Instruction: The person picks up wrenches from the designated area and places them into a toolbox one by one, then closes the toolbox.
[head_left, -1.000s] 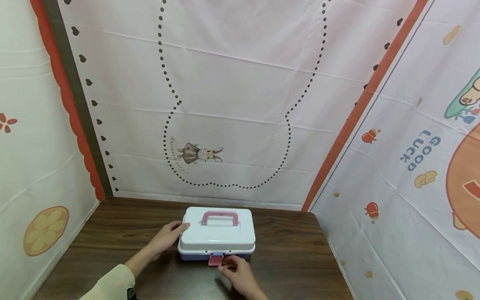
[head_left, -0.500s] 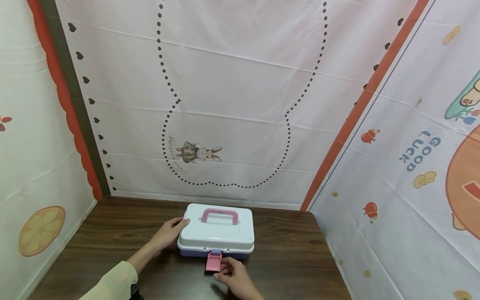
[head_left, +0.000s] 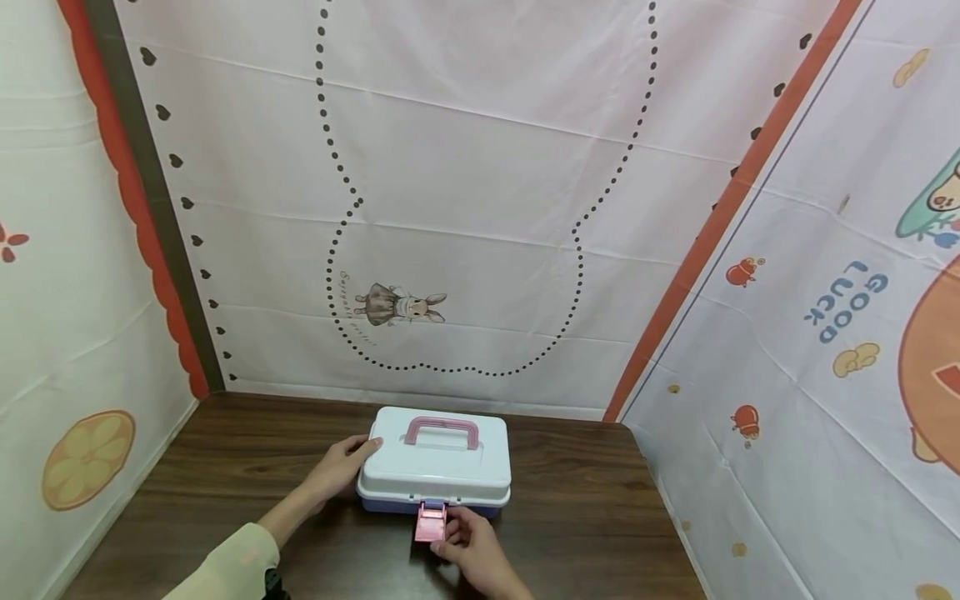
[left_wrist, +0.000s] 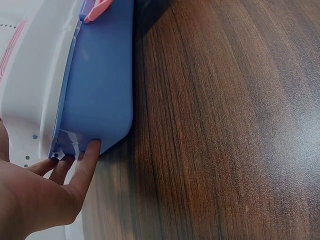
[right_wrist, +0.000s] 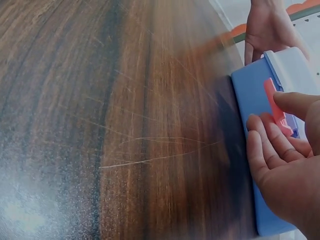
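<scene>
A plastic storage box with a white lid (head_left: 442, 462) and a blue base (right_wrist: 250, 82) stands on the dark wooden table, lid down. A pink latch (head_left: 431, 527) sticks out from the middle of its front. My right hand (head_left: 480, 552) pinches this latch, thumb on one face and curled fingers on the other, as the right wrist view shows. At the box's left end, my left hand (head_left: 337, 468) rests its fairly straight fingers (left_wrist: 86, 167) against the side wall. Its thumb lies over the lid's edge in the head view. What the box contains is hidden.
A pink carrying handle (head_left: 442, 423) lies on the lid. The brown wooden table (head_left: 585, 517) extends to both sides of the box. Printed white cloth (head_left: 480, 167) hangs behind the table, with more along the left and right sides.
The pink latch has swung outward from the box front, moving with my right hand. The box has shifted slightly away from me in view. My left hand stays at its left end.
</scene>
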